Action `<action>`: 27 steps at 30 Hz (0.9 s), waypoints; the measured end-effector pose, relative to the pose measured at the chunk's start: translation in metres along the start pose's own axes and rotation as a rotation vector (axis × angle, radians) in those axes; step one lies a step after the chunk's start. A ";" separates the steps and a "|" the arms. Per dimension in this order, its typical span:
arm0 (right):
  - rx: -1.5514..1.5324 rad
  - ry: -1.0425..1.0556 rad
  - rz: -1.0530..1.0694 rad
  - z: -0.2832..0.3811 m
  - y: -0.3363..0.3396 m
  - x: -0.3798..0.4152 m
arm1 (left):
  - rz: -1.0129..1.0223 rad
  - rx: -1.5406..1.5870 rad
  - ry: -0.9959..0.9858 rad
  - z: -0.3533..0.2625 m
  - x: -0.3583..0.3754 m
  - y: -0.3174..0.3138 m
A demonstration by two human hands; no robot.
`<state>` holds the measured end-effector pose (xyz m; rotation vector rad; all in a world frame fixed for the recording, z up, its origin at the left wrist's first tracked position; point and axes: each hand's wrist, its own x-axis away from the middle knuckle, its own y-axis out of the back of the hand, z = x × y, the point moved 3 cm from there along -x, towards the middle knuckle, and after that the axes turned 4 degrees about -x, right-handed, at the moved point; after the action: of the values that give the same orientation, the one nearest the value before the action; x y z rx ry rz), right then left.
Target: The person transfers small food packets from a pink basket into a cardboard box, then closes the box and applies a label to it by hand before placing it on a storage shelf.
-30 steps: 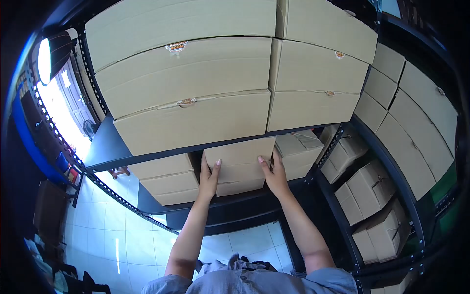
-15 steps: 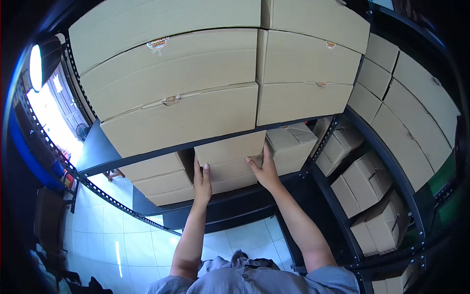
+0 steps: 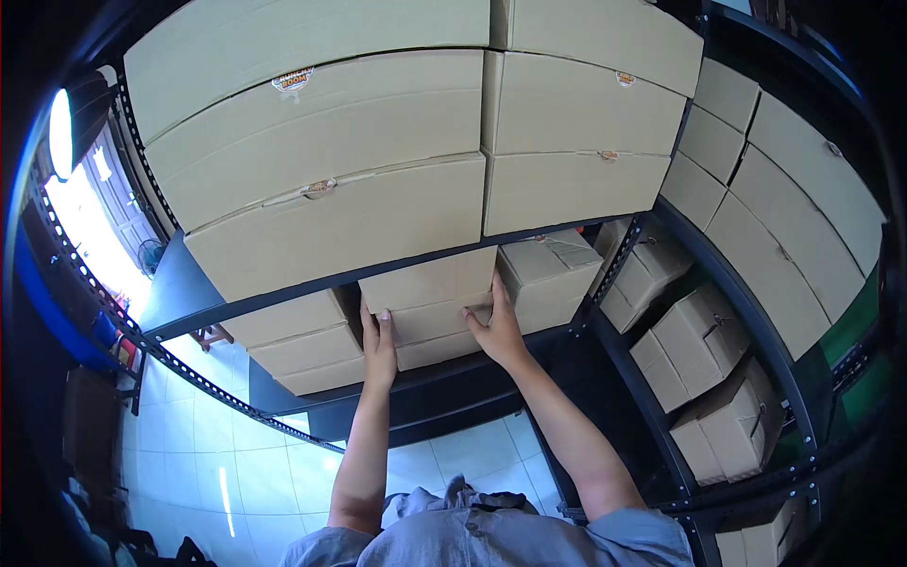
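Note:
On the lower shelf, a stack of cardboard boxes (image 3: 430, 281) stands between my two hands. My left hand (image 3: 380, 347) lies against the left side of this stack, its fingers reaching into the dark gap and its thumb on the front. My right hand (image 3: 498, 327) presses the right side, fingers pointing up along the edge and thumb on the front face. Both hands have their fingers spread around the stack. To the left is another stack of boxes (image 3: 304, 345), and to the right sits a box with a folded top (image 3: 550, 269).
Large boxes (image 3: 335, 222) fill the shelf above, over a dark metal beam (image 3: 331, 288). More boxes (image 3: 694, 350) stand on the rack at the right. Pale floor tiles (image 3: 274, 472) show below, and a bright doorway is at the far left.
The view has shifted slightly, so the shelves and both hands appear a little further left. Both hands remain at the sides of the middle stack.

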<state>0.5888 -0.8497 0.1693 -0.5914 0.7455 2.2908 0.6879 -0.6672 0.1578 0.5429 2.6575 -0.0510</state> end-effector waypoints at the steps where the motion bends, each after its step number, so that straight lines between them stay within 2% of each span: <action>1: 0.001 -0.002 0.000 0.000 -0.001 0.002 | -0.003 -0.016 -0.005 -0.001 0.001 0.000; 7: -0.023 -0.014 -0.050 -0.008 -0.012 0.020 | -0.030 -0.109 -0.053 -0.007 -0.001 -0.005; 13: -0.050 -0.062 0.012 -0.012 -0.009 0.017 | -0.050 -0.087 -0.044 -0.005 -0.001 -0.008; 23: -0.074 -0.013 0.000 -0.012 -0.008 0.020 | -0.044 -0.071 -0.018 0.002 0.000 -0.009; 27: -0.112 -0.011 0.030 -0.014 -0.006 0.028 | -0.087 -0.187 -0.081 0.002 0.018 -0.014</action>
<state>0.5765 -0.8430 0.1403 -0.6224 0.6283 2.3729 0.6680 -0.6737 0.1474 0.3568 2.5716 0.1452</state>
